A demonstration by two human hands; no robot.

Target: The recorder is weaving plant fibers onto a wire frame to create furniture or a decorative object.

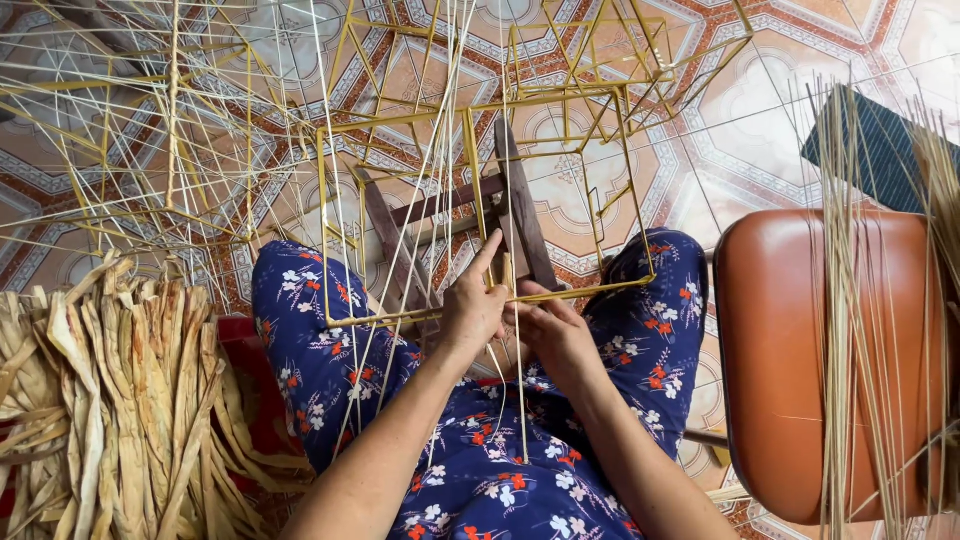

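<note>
2 hands, left hand point(470, 310) and right hand point(553, 330), grip 1 yellow frame point(630, 180).

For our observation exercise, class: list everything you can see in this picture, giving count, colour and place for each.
Stick frame: one in hand, yellow, over the lap; more frames piled upper left.
Loose thin strips: many, pale, running up from the lap.
Wooden stand: one, dark brown, between the knees.
Dried leaf strips: a heap, tan, lower left.
Chair seat: one, orange-brown, right.
Bundle of strips: one, straw-coloured, lying across the chair.
Tiled floor: patterned, cream and red.
Trousers: blue, floral.
Left hand: gripping the frame's lower bar.
Right hand: at the same bar.
</note>
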